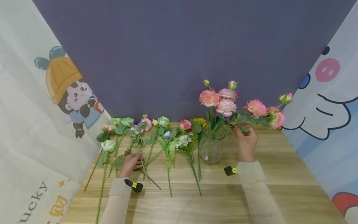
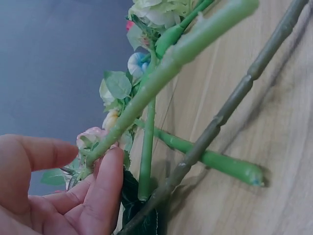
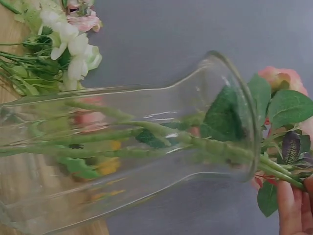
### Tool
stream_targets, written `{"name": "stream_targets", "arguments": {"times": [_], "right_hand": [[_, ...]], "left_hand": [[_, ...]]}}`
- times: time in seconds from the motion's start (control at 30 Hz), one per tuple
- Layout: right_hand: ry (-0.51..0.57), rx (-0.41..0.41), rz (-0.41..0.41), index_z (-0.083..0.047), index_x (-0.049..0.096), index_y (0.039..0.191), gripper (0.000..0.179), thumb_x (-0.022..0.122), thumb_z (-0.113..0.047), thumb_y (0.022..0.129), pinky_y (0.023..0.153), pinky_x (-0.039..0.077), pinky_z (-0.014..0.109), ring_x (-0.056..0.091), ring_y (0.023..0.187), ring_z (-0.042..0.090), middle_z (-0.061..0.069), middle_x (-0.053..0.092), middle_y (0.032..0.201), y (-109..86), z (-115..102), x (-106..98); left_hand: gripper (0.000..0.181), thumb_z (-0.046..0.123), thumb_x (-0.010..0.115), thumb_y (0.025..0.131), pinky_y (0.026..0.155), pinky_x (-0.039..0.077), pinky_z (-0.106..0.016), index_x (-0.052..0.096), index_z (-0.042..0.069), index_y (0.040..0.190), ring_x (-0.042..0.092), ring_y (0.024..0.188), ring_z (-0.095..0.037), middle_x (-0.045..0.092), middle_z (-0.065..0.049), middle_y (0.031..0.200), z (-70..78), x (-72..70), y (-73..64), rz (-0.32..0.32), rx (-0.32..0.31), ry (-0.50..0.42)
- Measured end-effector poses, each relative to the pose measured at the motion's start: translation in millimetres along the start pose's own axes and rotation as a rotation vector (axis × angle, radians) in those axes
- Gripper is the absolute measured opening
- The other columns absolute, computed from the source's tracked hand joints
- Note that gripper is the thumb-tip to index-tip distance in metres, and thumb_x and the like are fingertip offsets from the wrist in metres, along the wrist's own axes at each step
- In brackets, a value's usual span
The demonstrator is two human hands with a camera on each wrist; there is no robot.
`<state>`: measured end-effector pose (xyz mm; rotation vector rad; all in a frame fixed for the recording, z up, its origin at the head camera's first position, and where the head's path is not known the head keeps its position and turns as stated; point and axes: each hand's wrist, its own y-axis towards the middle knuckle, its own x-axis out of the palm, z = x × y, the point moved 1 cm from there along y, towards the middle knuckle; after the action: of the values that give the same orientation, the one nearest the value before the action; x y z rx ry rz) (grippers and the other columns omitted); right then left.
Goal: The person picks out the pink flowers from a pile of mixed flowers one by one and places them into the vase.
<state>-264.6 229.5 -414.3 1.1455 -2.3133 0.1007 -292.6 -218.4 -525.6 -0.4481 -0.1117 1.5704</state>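
My left hand [image 1: 130, 164] is among the flowers lying on the left, its fingers about a thin green flower stem [image 2: 146, 98]. A small pink flower [image 2: 92, 136] shows just beyond those fingers. On the right, my right hand [image 1: 246, 141] pinches a branch of pink peony-like flowers [image 1: 256, 108] close to the vase mouth. This branch leans out to the right, its blooms beyond the hand. The clear glass vase [image 1: 210, 151] stands upright and holds other pink blooms [image 1: 226, 106]. Through the glass, several green stems [image 3: 146, 129] are visible.
Loose artificial flowers lie along the back of the wooden table [image 1: 218, 199]: pale green roses [image 1: 108, 145], a white cluster [image 1: 183, 141], a red-pink rose [image 1: 185, 124] and a yellow flower [image 1: 199, 121]. A dark panel [image 1: 179, 62] rises behind. Printed curtains [image 1: 25, 109] hang at both sides.
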Motion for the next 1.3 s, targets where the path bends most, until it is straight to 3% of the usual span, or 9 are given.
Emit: {"name": "stream_targets", "arguments": {"times": [0.23, 0.57, 0.7, 0.9, 1.03, 1.13, 1.3], "right_hand": [[-0.025, -0.028, -0.025, 0.002, 0.064, 0.087, 0.016, 0.060, 0.016, 0.081, 0.060, 0.056, 0.024, 0.066, 0.063, 0.012, 0.005, 0.067, 0.075, -1.5, 4, 1], [-0.047, -0.028, -0.037, 0.007, 0.062, 0.091, 0.016, 0.059, 0.018, 0.081, 0.061, 0.056, 0.024, 0.068, 0.067, 0.011, 0.002, 0.068, 0.076, -1.4, 11, 0], [-0.080, -0.016, -0.048, 0.009, 0.062, 0.093, 0.015, 0.059, 0.017, 0.081, 0.063, 0.056, 0.023, 0.068, 0.069, 0.010, 0.001, 0.068, 0.077, -2.0, 15, 0], [-0.114, 0.004, -0.033, 0.001, 0.062, 0.087, 0.018, 0.060, 0.017, 0.080, 0.062, 0.055, 0.020, 0.067, 0.069, 0.008, 0.000, 0.067, 0.078, -3.5, 16, 0], [-0.154, 0.006, -0.050, 0.007, 0.061, 0.095, 0.016, 0.061, 0.015, 0.081, 0.064, 0.055, 0.021, 0.066, 0.069, 0.007, -0.002, 0.066, 0.078, -2.2, 15, -1], [-0.238, 0.007, -0.074, 0.012, 0.060, 0.101, 0.019, 0.062, 0.012, 0.082, 0.066, 0.055, 0.019, 0.064, 0.071, 0.005, -0.006, 0.066, 0.079, -0.8, 14, -2], [-0.467, -0.027, -0.103, 0.012, 0.062, 0.100, 0.021, 0.067, 0.005, 0.081, 0.066, 0.050, 0.011, 0.061, 0.074, -0.003, -0.007, 0.065, 0.084, -1.0, 17, -2]], "left_hand": [[0.045, 0.016, 0.039, 0.101, 0.076, 0.054, -0.029, 0.036, -0.010, 0.137, 0.056, 0.106, -0.033, 0.044, -0.030, 0.132, 0.0, 0.7, -0.6, -0.018, 0.005, -0.021], [0.037, 0.013, 0.045, 0.099, 0.075, 0.055, -0.029, 0.046, -0.011, 0.128, 0.058, 0.078, -0.012, 0.059, -0.015, 0.109, -0.1, 5.2, 1.9, -0.018, 0.030, -0.061], [0.035, 0.010, 0.045, 0.099, 0.071, 0.055, -0.027, 0.047, -0.013, 0.126, 0.057, 0.073, -0.010, 0.060, -0.014, 0.105, -0.5, 6.5, 2.4, -0.022, 0.039, -0.075], [0.029, 0.009, 0.047, 0.097, 0.067, 0.055, -0.024, 0.048, -0.013, 0.118, 0.056, 0.070, -0.009, 0.061, -0.010, 0.094, 0.1, 10.4, 3.7, -0.025, 0.045, -0.104], [0.027, 0.008, 0.048, 0.097, 0.066, 0.054, -0.024, 0.048, -0.013, 0.115, 0.056, 0.069, -0.009, 0.058, -0.008, 0.090, 0.7, 12.1, 4.5, -0.034, 0.059, -0.091], [0.028, 0.008, 0.048, 0.097, 0.064, 0.053, -0.022, 0.048, -0.014, 0.116, 0.055, 0.070, -0.009, 0.056, -0.007, 0.088, 1.6, 13.0, 4.1, -0.034, 0.068, -0.083], [0.034, 0.008, 0.051, 0.096, 0.062, 0.052, -0.020, 0.045, -0.015, 0.121, 0.055, 0.073, -0.011, 0.058, -0.011, 0.092, 4.0, 15.6, -0.7, -0.026, 0.084, -0.068]]}}
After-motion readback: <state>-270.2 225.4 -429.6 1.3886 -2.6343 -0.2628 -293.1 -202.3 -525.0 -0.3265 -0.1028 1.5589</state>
